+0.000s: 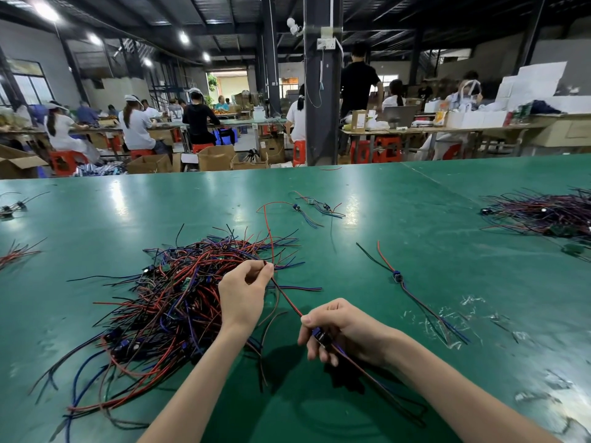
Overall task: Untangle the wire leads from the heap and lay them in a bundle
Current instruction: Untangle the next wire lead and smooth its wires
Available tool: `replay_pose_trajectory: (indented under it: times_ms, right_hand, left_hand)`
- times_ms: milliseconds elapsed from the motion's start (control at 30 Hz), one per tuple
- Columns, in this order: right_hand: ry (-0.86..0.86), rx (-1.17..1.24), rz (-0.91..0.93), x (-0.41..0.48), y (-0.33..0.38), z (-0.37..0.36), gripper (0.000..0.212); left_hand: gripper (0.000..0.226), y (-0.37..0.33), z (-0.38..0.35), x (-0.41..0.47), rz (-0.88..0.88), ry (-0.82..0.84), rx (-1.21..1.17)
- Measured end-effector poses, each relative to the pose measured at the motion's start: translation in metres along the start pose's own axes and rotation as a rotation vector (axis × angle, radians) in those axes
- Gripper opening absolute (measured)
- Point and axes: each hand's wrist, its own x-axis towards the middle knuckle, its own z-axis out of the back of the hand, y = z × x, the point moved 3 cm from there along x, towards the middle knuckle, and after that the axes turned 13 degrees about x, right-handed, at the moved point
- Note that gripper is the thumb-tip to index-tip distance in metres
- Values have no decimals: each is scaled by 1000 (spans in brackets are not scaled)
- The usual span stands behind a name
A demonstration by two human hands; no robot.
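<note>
Head view. One wire lead (287, 300) is held taut between the two hands above the green table (415, 193), at the right edge of the tangled heap (166, 298) of red, black and blue leads. The left hand (244, 294) pinches the lead's red strand between thumb and forefinger, the other fingers loosely curled. Beyond this pinch the strand rises and loops over the heap's far edge. The right hand (339, 330) has its fingers curled round the lead at its blue connector (316, 334), and the remaining strands trail from it toward the near right.

The step in hand appears to be drawing a single lead free of the heap. A separated lead (396, 278) lies alone to the right, well apart from the heap, and a larger mass of wires (543, 212) lies at the far right.

The next move probably calls for pulling the red strand clear through the left-hand pinch without dragging neighbouring wires along. The freed lead would then be set down straight beside the separated one.
</note>
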Motion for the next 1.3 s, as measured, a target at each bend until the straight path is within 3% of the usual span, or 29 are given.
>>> replay_pose_trajectory:
  times_ms: [167,267,500,767,1300]
  right_hand:
    - [-88,38,47,3,-1,3,31]
    - [-162,83,97,4,1,7,33]
    - [-198,50,87,5,0,9,32]
    - [-203,-26,95,4,1,9,32]
    - [-248,-121,84,4,0,15,30]
  left_hand:
    - [7,-2,-8,-2,303,150,-465]
    - [9,-5,-14,-7,390,237,-607]
    - [8,-5,-17,-10,417,304,-641]
    - [5,-1,-5,1,450,197,-693]
    - [3,-1,3,6,523,313,-710]
